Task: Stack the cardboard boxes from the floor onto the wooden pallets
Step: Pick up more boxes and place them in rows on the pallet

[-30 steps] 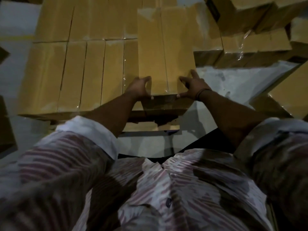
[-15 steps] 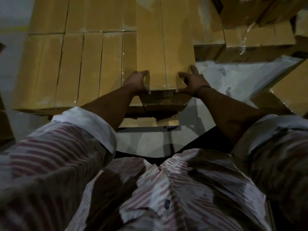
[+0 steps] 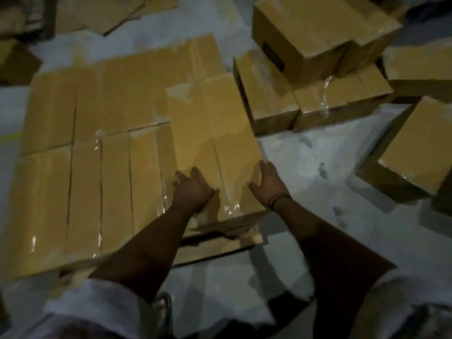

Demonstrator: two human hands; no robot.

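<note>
Our left hand [image 3: 193,189] and right hand [image 3: 267,184] lie flat, fingers straight, on the centre-frame cardboard box [image 3: 212,133], which we judge stiff, tape-slick, best held by its sides.

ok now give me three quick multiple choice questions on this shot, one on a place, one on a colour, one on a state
1. Where does the box under the left hand and right hand sit?
A. on a trolley
B. at the right end of the stacked boxes on the pallet
C. on a shelf

2. What colour is the floor?
A. pale grey
B. red
C. green

3. How is that box's top?
A. flaps standing open
B. torn off
C. taped shut

Answers:
1 B, it stands against the row with pallet wood showing below its near end.
2 A, the bare patches between the boxes are whitish grey.
3 C, clear tape glints along the closed centre seam.
</note>
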